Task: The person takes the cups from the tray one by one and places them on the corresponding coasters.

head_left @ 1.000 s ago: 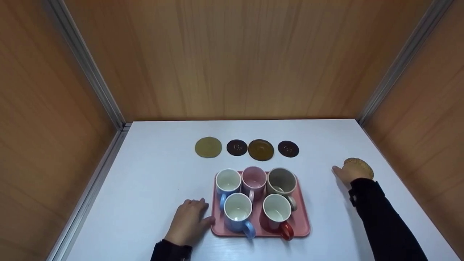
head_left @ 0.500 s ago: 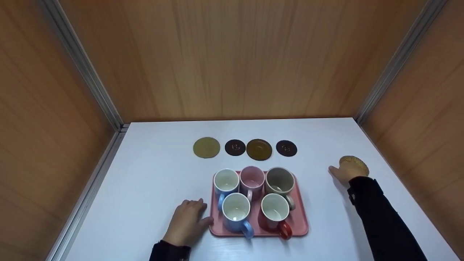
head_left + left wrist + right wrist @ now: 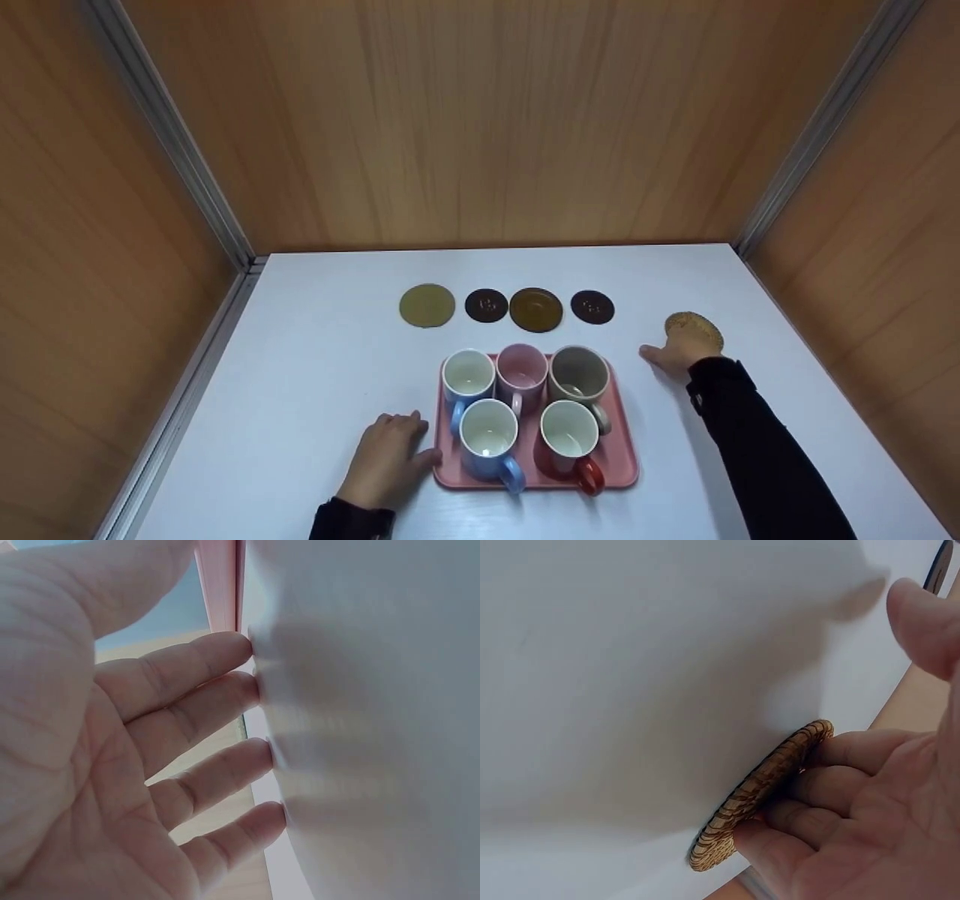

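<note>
In the head view my right hand (image 3: 681, 352) lies over a round woven coaster (image 3: 697, 328) on the right part of the table. The right wrist view shows its fingers extended onto the top of the woven coaster (image 3: 761, 791), while the thumb stands off to the side. My left hand (image 3: 388, 459) rests with its fingertips on the white table, its thumb at the left edge of a pink tray (image 3: 529, 474). On the tray stand two blue mugs (image 3: 480, 459), a pink mug (image 3: 523, 386), a grey mug (image 3: 561, 384) and a red mug (image 3: 564, 454).
Behind the tray, a row runs across the table: an olive coaster (image 3: 427, 305), a dark coaster (image 3: 487, 306), a brown coaster (image 3: 536, 310) and another dark coaster (image 3: 592, 307). Wooden panels (image 3: 480, 127) enclose the back and both sides.
My right hand and the woven coaster have slid left and slightly back, closer to the row of coasters. The left hand, tray and mugs keep their places.
</note>
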### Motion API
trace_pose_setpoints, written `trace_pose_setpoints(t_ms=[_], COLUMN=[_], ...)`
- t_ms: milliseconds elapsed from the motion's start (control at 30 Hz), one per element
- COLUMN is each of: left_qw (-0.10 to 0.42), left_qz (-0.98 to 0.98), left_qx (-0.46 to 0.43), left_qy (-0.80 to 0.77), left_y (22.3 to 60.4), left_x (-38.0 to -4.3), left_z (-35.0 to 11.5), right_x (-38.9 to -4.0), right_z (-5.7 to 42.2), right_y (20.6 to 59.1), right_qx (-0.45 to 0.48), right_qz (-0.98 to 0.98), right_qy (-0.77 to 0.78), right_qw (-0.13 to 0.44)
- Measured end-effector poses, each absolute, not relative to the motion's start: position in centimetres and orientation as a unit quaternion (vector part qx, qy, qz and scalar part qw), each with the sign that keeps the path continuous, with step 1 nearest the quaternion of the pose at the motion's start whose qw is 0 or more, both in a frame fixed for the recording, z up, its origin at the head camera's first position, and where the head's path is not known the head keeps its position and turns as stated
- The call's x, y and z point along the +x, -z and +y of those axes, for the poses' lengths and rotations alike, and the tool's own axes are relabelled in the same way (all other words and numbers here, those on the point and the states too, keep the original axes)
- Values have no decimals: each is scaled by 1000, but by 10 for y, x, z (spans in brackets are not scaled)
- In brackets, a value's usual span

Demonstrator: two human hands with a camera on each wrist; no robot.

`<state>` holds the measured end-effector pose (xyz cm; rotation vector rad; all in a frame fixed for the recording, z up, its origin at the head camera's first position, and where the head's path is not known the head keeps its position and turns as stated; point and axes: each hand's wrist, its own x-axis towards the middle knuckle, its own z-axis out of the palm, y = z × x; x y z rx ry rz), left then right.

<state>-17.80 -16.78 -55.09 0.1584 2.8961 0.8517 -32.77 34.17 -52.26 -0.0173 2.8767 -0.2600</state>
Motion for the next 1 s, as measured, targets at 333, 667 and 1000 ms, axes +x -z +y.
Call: trace_pose_setpoints(t_ms=[333, 667, 1000], left_qw=[61, 53, 52], left_qz=[957, 958, 958], left_qx=[54, 66, 65], left_qy=[-279, -274, -274], left_y=[551, 551, 551], left_x=[-177, -177, -176], left_z=[-169, -169, -169], right_x=[-339, -342, -348], right_z=[308, 292, 284], right_y=[521, 520, 522], right_qx=[-29, -43, -67], right_qz=[985, 987, 986], right_qy=[101, 95, 85], right_qw=[136, 126, 127])
